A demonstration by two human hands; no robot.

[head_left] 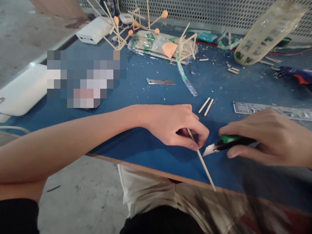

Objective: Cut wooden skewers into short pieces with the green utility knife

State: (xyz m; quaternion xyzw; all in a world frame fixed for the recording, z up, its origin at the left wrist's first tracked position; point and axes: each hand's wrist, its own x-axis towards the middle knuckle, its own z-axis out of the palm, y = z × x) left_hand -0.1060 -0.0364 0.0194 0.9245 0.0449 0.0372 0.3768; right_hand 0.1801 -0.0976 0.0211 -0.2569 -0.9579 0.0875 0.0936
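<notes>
Between thumb and fingers, my left hand (181, 126) pinches a thin wooden stick (206, 169) low over the blue table; its near end reaches the front edge. My right hand (273, 139) is closed around a green and black utility knife (231, 140). The knife's bare blade (209, 150) points left, its tip close beside the stick; whether they touch I cannot tell. Two short cut stick pieces (206, 106) lie just beyond my left hand. A clear plastic ruler (273, 110) lies partly behind my right hand.
A loose blade (161, 82) lies mid-table. Behind it are a bag of sticks (148, 42) and stick frames with orange lumps (164, 14). A cut plastic bottle (268, 32) leans at the back right, near a blue and orange tool (296, 76). White boxes (94, 31) stand left.
</notes>
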